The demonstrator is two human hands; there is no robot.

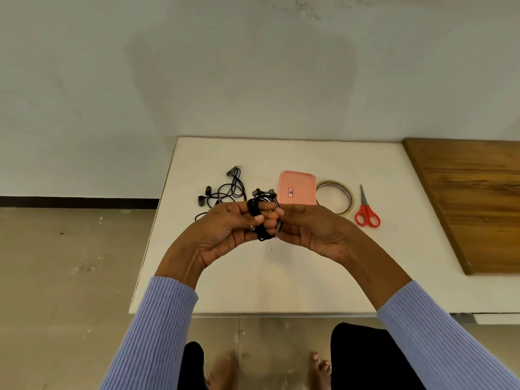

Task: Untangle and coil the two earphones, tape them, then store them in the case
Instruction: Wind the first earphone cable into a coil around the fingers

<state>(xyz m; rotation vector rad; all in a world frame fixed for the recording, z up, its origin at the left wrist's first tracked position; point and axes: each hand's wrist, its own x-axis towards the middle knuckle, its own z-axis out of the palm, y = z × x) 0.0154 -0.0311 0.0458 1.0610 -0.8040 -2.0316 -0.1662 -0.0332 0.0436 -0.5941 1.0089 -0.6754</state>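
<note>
I'd keep both hands, left [225,226] and right [306,229], gripping the coil [263,218] snugly (plug end tucked) before taping.

Loose earphone [225,192] left of case [297,190], tape [334,197] then scissors [366,211] right

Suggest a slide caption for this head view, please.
Both hands, left hand and right hand, coil one black earphone; the second earphone lies loose beside the pink case.
</note>
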